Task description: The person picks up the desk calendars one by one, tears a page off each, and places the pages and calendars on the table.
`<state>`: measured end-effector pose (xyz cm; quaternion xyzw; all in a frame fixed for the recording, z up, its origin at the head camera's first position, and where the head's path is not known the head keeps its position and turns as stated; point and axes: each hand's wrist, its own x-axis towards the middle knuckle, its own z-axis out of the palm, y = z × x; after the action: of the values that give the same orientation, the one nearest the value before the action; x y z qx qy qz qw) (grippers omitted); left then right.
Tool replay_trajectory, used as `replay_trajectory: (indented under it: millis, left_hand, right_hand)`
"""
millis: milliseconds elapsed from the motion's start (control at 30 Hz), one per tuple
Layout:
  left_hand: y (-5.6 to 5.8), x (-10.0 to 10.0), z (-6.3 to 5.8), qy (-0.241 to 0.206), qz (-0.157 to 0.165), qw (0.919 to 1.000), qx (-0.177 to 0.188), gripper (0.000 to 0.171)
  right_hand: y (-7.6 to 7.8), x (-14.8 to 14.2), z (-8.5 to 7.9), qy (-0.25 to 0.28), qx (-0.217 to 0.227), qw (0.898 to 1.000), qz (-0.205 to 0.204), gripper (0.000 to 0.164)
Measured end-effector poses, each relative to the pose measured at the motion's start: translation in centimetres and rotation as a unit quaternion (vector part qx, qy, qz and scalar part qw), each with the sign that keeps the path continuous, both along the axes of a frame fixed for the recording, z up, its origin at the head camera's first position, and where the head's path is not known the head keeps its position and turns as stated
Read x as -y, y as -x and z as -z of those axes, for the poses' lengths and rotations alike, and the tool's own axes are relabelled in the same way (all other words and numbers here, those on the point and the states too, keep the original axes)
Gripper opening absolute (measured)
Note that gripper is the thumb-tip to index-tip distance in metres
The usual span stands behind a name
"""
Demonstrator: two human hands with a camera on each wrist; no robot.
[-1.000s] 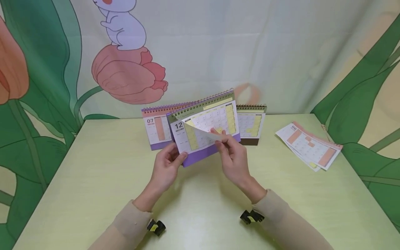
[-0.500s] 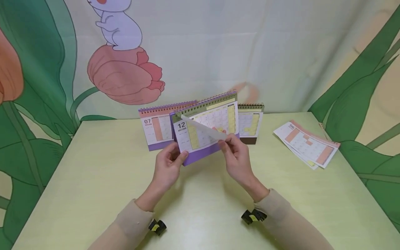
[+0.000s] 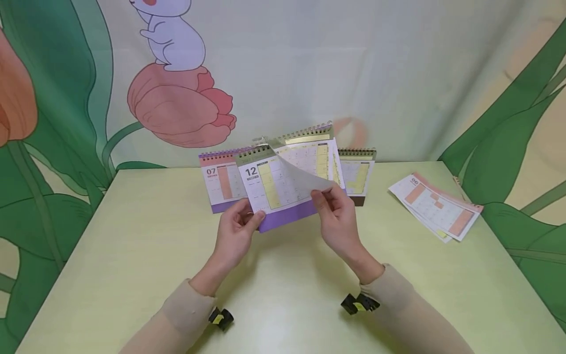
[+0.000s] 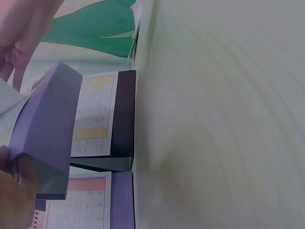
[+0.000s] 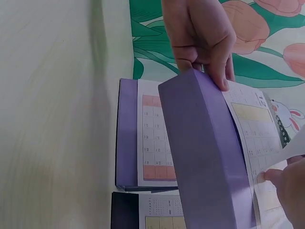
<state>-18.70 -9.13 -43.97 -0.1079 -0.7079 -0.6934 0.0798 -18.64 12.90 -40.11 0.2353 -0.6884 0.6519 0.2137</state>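
A spiral desk calendar [image 3: 285, 217] with a purple base is held up, tilted, over the table. My left hand [image 3: 234, 228] grips its lower left corner, thumb in front, and the left wrist view shows the base's underside [image 4: 47, 114]. With thumb and fingers, my right hand [image 3: 338, 219] pinches the lower right of a top page [image 3: 305, 179]. That page is folded over along its left side, showing its white back, and its upper left is off the rings. Beneath lies the page marked 12 [image 3: 251, 172]. In the right wrist view the right hand [image 5: 290, 191] shows only partly.
Behind the held calendar stand a pink-headed desk calendar [image 3: 226, 184] on the left and a brown-based one [image 3: 361, 177] on the right. Several loose calendar sheets [image 3: 435, 206] lie overlapping at the table's right. A printed curtain [image 3: 287, 59] hangs at the back.
My right hand has moved slightly right with the pinched page. The page has come further off the rings at its left, showing more of its white back. My left hand keeps its grip.
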Motion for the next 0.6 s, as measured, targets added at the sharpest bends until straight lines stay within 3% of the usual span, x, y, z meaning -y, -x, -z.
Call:
replay_trajectory:
  millis: [167, 367, 467, 600]
  left_hand:
    - [0.1, 0.6, 0.0, 0.04, -0.012, 0.999, -0.013, 0.033]
    - [0.0, 1.2, -0.1, 0.075, -0.024, 0.9967, -0.02, 0.03]
    - [-0.1, 1.4, -0.1, 0.083, -0.028, 0.996, -0.019, 0.031]
    - [-0.2, 1.5, -0.2, 0.075, -0.024, 0.9968, -0.014, 0.03]
  right_hand:
    - [0.2, -0.6, 0.1, 0.005, -0.016, 0.999, 0.048, 0.008]
    - [0.6, -1.4, -0.2, 0.004, -0.072, 0.995, 0.067, 0.009]
    - [0.8, -1.6, -0.2, -0.034, -0.114, 0.989, 0.087, 0.01]
    - [1.1, -1.5, 0.4, -0.121, -0.188, 0.969, 0.104, 0.018]
